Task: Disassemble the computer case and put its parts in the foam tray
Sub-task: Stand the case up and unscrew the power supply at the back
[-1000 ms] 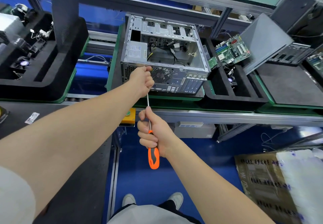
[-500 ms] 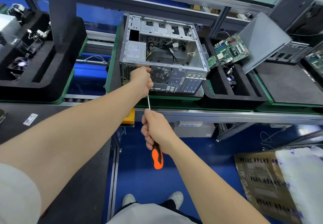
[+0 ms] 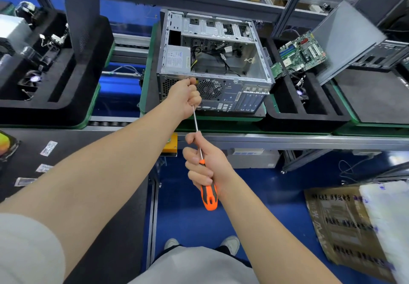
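An open silver computer case (image 3: 221,46) lies on its side on the conveyor, with a power supply (image 3: 177,58) and black cables inside. My left hand (image 3: 184,97) is curled round the tip end of a long screwdriver's shaft (image 3: 195,118), pressed against the case's rear panel beside the fan grille (image 3: 209,88). My right hand (image 3: 204,166) grips the screwdriver's orange and black handle (image 3: 209,196) below the conveyor edge. The tip and any screw are hidden by my left fist. A black foam tray (image 3: 305,115) stands right of the case and holds a green motherboard (image 3: 302,52) and a small fan (image 3: 299,93).
Another black foam tray (image 3: 66,93) with fans, parts and an upright dark panel (image 3: 81,6) sits at the left. A grey side panel (image 3: 345,40) leans at the right. A metal rail (image 3: 287,139) runs along the conveyor's front. Cardboard (image 3: 340,224) lies on the blue floor.
Both hands stay on the screwdriver at the case's rear panel. My right hand has shifted its grip a little on the handle; the tool's angle barely differs.
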{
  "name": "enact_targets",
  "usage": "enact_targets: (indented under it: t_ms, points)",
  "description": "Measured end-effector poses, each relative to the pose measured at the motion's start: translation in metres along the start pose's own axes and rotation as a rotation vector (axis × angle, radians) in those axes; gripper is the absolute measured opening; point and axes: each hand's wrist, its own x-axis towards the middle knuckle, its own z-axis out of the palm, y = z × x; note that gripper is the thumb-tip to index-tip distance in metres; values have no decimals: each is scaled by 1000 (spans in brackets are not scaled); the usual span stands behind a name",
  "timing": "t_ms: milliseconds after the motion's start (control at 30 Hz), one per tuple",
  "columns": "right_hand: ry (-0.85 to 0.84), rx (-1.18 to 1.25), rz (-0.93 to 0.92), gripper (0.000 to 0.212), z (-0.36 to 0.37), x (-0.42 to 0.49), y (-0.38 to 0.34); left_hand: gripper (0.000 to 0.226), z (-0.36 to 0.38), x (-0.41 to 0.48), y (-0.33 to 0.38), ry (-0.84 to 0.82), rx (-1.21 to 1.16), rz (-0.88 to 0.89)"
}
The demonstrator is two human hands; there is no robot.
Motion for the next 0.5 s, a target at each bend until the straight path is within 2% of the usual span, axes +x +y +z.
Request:
enact_targets:
  t_ms: [67, 133, 167, 200, 233, 333, 367, 433, 467, 500]
  points:
    - [275, -431, -58, 29, 7, 0, -4, 35, -1, 0, -1, 12, 51, 23]
    - [469, -1120, -57, 19, 10, 3, -10, 31, -1, 1, -3, 18, 83, 43]
    - [547, -1366, -15, 21, 11, 4, -11, 29, -1, 1, -4, 19, 89, 51]
    - [671, -1443, 6, 19, 12, 7, -9, 28, -1, 2, -5, 24, 92, 57]
    - [753, -1407, -60, 14, 11, 8, -9, 28, 0, 2, -6, 33, 95, 63]
    - [883, -1599, -154, 31, 11, 11, -6, 25, 2, 3, -7, 64, 119, 86]
    - [880, -1610, -182, 31, 11, 12, -6, 24, 3, 3, -8, 70, 118, 94]
    - [804, -1609, -171, 12, 14, 10, -9, 23, 4, 3, -9, 69, 98, 108]
    - [714, -1515, -150, 9, 15, 8, -13, 23, 3, 3, -10, 62, 81, 110]
    - [602, -1345, -126, 20, 14, 7, -14, 24, 3, 3, -9, 53, 59, 106]
